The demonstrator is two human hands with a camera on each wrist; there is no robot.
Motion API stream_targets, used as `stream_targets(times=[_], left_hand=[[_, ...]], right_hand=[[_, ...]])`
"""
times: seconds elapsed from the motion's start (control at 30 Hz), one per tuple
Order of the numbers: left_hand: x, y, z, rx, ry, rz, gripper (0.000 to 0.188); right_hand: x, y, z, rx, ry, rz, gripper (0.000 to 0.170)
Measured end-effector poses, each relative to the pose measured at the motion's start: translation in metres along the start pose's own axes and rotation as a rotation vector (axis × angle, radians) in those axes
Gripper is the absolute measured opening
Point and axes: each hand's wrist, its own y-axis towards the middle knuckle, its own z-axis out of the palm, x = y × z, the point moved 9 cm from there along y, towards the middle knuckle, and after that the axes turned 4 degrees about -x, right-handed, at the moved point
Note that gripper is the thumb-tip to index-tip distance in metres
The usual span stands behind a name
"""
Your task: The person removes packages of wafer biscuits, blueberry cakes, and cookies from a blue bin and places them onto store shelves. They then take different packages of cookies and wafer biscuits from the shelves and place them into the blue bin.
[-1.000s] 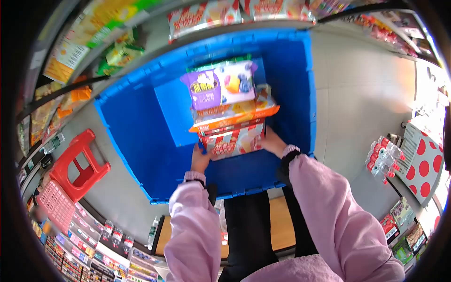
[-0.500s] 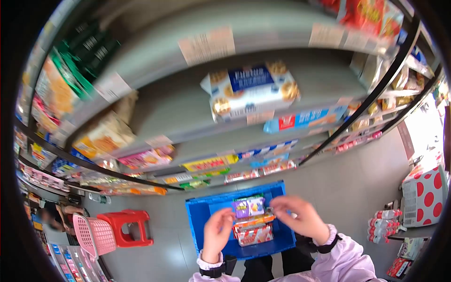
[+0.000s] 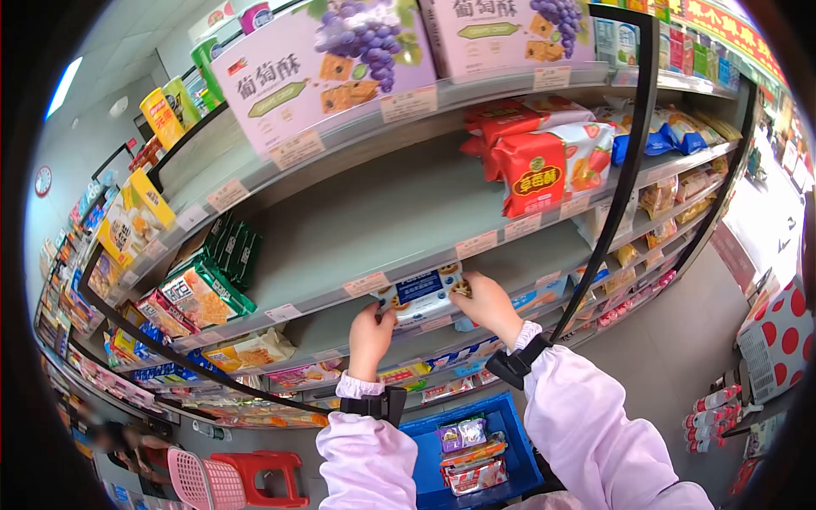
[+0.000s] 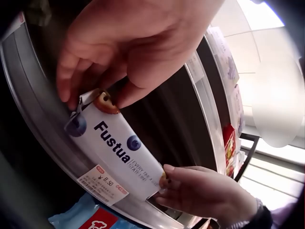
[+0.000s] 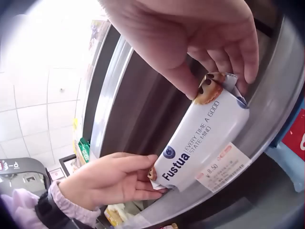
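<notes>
A white and navy pack of Fustua cookies, printed with cookies and blueberries, is on a middle shelf behind a price tag. My left hand grips its left end between thumb and fingers. At the opposite end my right hand pinches the wrapper the same way, with the thumb on the near side. Below my forearms a blue crate on the floor holds a purple pack, orange packs and a red and white wafer pack.
Red snack bags lie on the shelf above, at the right, and green packs at the left. Purple grape pastry boxes line the top shelf. A dark rail crosses the shelf front. A red stool and pink basket stand lower left.
Both hands have left the packs in the crate, risen to the shelf and taken hold of the cookie pack. The head view has tilted up from crate to shelves.
</notes>
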Motion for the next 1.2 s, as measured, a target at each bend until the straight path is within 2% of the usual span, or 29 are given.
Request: stream_targets(times=[0.07,0.1,0.17,0.23,0.33,0.43,0.5,0.57,0.63,0.7,0.77,0.83,0.87,0.97,1.0,1.1,1.2], left_hand=[[0.010,-0.005,-0.005,-0.037,-0.133,-0.026,0.038],[0.018,-0.014,-0.009,-0.070,-0.353,-0.120,0.039],[0.002,-0.042,-0.026,-0.076,-0.508,-0.232,0.039],[-0.005,-0.078,-0.042,-0.087,-0.567,-0.252,0.036],[-0.034,-0.124,-0.072,-0.125,-0.632,-0.185,0.034],[-0.088,-0.136,-0.111,-0.234,-0.564,-0.049,0.033],[-0.126,-0.116,-0.134,-0.295,-0.401,0.109,0.035],[-0.153,-0.078,-0.139,-0.322,-0.348,0.161,0.036],[-0.157,-0.028,-0.126,-0.184,-0.393,0.114,0.039],[-0.156,0.012,-0.108,-0.121,-0.377,0.057,0.040],[-0.148,0.038,-0.088,-0.046,-0.329,0.074,0.039],[-0.140,0.054,-0.071,0.027,-0.257,0.059,0.040],[-0.139,0.057,-0.068,0.018,-0.255,0.047,0.037],[-0.144,0.071,-0.061,0.052,-0.142,0.129,0.034],[-0.153,0.071,-0.063,0.018,-0.162,0.164,0.032],[-0.154,0.081,-0.056,0.106,-0.095,0.188,0.030],[-0.149,0.089,-0.055,0.168,-0.217,0.147,0.030]], right_hand=[[0.011,-0.005,-0.011,-0.090,0.153,-0.048,0.039],[0.017,-0.010,-0.019,-0.133,0.227,-0.070,0.039],[0.043,-0.032,-0.033,0.001,0.292,-0.012,0.041],[0.056,-0.056,-0.039,0.025,0.343,-0.112,0.042],[0.077,-0.088,-0.058,0.146,0.367,-0.164,0.043],[0.115,-0.090,-0.099,0.130,0.374,-0.302,0.044],[0.137,-0.073,-0.126,0.000,0.391,-0.429,0.044],[0.152,-0.045,-0.149,-0.141,0.271,-0.534,0.040],[0.150,-0.009,-0.155,-0.155,0.188,-0.471,0.035],[0.144,0.021,-0.152,-0.113,0.029,-0.397,0.032],[0.138,0.037,-0.148,-0.114,-0.106,-0.376,0.029],[0.133,0.042,-0.142,-0.101,-0.233,-0.351,0.027],[0.134,0.041,-0.143,-0.178,-0.304,-0.394,0.018],[0.136,0.042,-0.143,-0.257,-0.411,-0.442,0.012],[0.135,0.043,-0.137,-0.180,-0.522,-0.434,0.018],[0.151,0.026,-0.142,-0.349,-0.666,-0.570,0.008],[0.155,0.019,-0.141,-0.330,-0.697,-0.582,0.011]])
